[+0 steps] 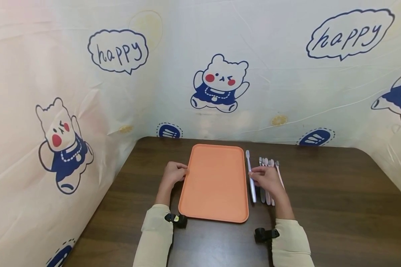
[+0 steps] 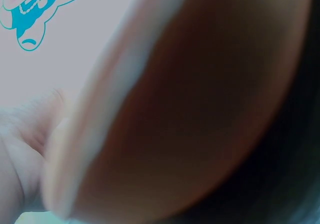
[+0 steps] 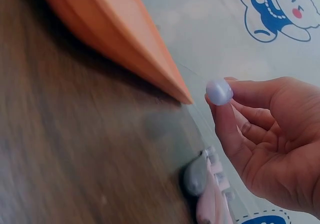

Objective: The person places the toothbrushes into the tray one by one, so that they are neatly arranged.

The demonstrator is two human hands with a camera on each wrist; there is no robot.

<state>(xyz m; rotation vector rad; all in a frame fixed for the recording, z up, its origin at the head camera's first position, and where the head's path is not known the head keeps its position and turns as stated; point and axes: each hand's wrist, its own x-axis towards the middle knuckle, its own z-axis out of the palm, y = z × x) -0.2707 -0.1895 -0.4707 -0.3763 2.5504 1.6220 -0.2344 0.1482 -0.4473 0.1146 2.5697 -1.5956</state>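
An orange rectangular tray (image 1: pixel 214 185) lies in the middle of the table. At its left rim my left hand (image 1: pixel 175 173) grips the edge with thumb and fingers; the left wrist view is largely filled by the blurred tray underside (image 2: pixel 185 109). Just off the tray's right side, my right hand (image 1: pixel 267 178) pinches a pale lavender toothbrush (image 1: pixel 252 191) between thumb and fingertips, its head pointing away from me. The round handle end (image 3: pixel 219 92) faces the right wrist camera. Beneath and beside the right hand lie several toothbrushes (image 1: pixel 268 199), partly hidden by it.
The dark wooden table (image 1: pixel 337 200) extends to both sides of the tray. A printed curtain (image 1: pixel 274 81) with bears and lettering hangs along its back and sides. Black wrist cameras (image 1: pixel 266 235) are strapped over the cream sleeves (image 1: pixel 290 241).
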